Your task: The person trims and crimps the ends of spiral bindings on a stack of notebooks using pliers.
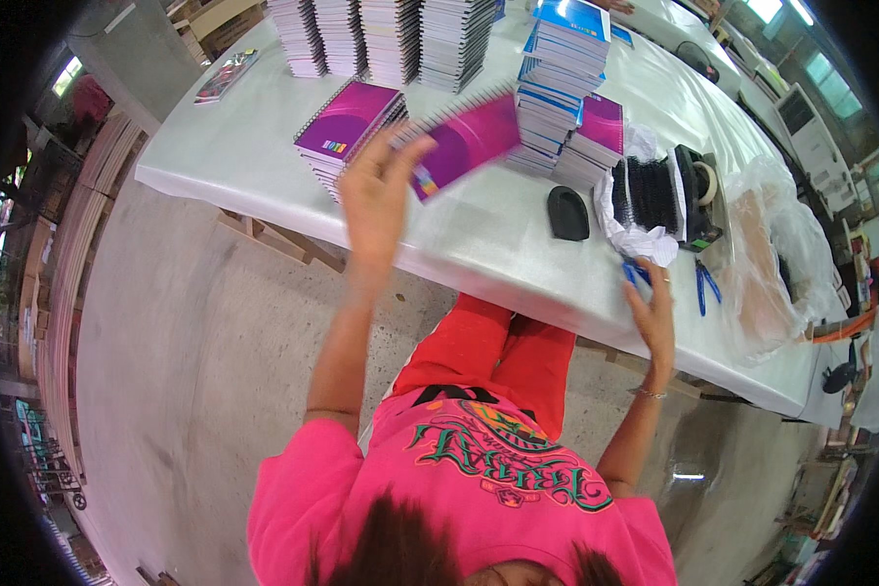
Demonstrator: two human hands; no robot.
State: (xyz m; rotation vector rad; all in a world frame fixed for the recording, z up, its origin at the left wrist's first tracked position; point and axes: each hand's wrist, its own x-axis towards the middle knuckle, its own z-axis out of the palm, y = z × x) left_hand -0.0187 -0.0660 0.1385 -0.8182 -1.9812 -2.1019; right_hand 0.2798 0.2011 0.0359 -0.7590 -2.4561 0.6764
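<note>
My left hand [379, 186] grips a purple spiral-bound notebook [469, 142] by its coil edge and holds it tilted above the table. Just left of it, a stack of purple spiral notebooks [355, 115] lies on the white tabletop. At the table's front right, my right hand [651, 303] is closed around a blue-handled hand tool [637, 271], probably pliers; its tip is hard to make out. A second blue-handled tool [705, 286] rests to the right of that hand. Black binding coils [647, 195] lie in white wrapping beyond my right hand.
Tall notebook stacks [391, 39] stand at the back, and blue-covered notebooks [557, 93] are piled at centre right. A black rounded object [567, 213] sits near the coils. A tape roll [705, 183] and clear plastic [767, 264] are on the right. The white table [234, 176] has a front edge before me.
</note>
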